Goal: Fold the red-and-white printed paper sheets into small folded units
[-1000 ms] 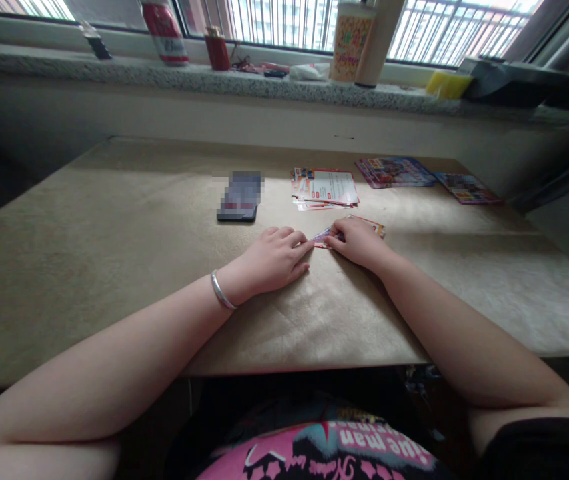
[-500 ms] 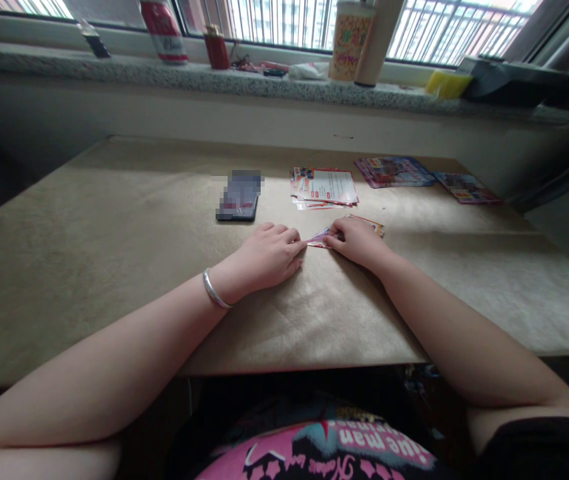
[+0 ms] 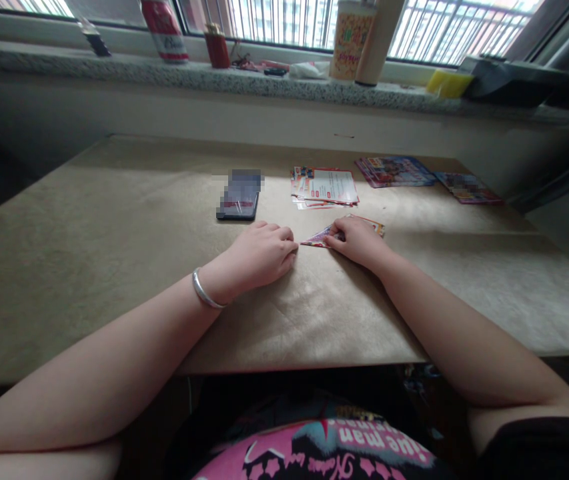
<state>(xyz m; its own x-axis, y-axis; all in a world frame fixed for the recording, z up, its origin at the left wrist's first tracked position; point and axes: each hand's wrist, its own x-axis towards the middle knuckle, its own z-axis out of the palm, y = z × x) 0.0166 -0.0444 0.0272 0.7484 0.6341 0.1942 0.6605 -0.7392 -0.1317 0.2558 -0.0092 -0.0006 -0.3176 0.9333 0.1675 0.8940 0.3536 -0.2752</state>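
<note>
- The right hand [image 3: 359,241] lies over a folded leaflet [image 3: 317,239], thumb and fingertips pinching its near edge, I'd say to pin the crease flat.
- The left hand [image 3: 259,257] rests curled on the table [image 3: 114,220], gripping nothing, knuckles just beside the leaflet's pointed left tip.
- The leaflet sits mid-table between both hands: glossy, red and purple print, folded to a thin wedge.
- Beyond it lie a phone [image 3: 238,200] and a leaflet stack [image 3: 327,188], within reach.
</note>
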